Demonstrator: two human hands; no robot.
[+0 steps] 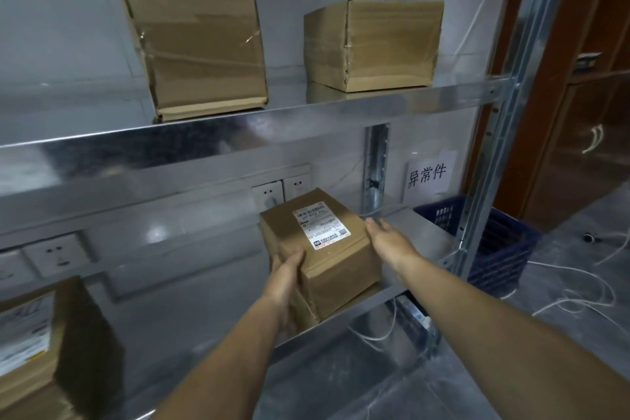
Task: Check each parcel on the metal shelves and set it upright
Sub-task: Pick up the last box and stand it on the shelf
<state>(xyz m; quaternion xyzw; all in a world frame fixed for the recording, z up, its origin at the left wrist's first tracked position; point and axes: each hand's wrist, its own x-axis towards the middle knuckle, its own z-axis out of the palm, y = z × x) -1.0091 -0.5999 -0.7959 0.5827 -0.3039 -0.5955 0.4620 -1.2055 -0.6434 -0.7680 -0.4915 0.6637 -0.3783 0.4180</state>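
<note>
The labelled parcel (324, 242) sits tilted on the lower shelf (358, 314) near its front edge. Its label faces up and its long axis runs away toward the wall. It lies between the hands. The left hand (286, 269) curls round its near left corner, and the right hand (385, 239) presses straight-fingered against its right side.

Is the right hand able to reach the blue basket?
Probably yes: the right hand is open beside the box, and only bare shelf lies between it and the blue basket.
</note>
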